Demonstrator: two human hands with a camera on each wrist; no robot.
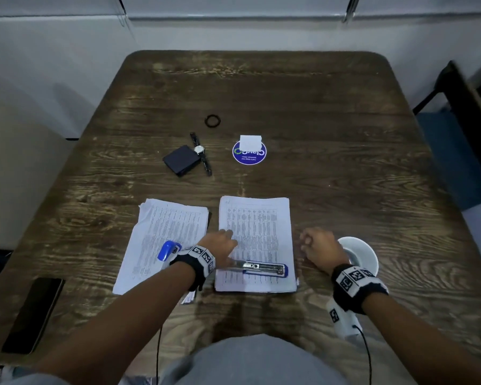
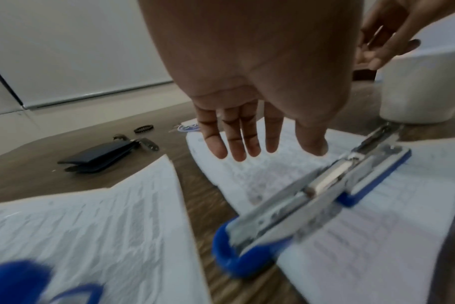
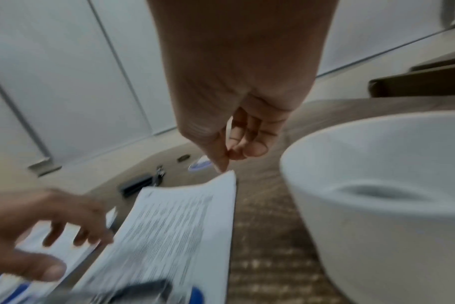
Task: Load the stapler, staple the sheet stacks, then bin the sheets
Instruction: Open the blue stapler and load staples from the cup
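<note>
behind the dark wood table (image 1: 317,112), pale wall panels (image 1: 233,31); blue chair (image 1: 453,151) right

- Left hand (image 1: 220,245): bare; forearm bare to the elbow, no sleeve visible.
- Left wrist band (image 1: 199,259): black strap carrying white tiles printed with black square fiducial markings; a thin black cable (image 1: 159,354) hangs from below the forearm.
- Right hand (image 1: 321,250): bare; forearm likewise bare.
- Right wrist band (image 1: 357,284): black strap with the same white, black-patterned tiles; beneath it a white camera housing (image 1: 342,319) bearing one further marking, with a black cable (image 1: 365,354) attached.
- Lap: grey garment (image 1: 250,362).
</note>
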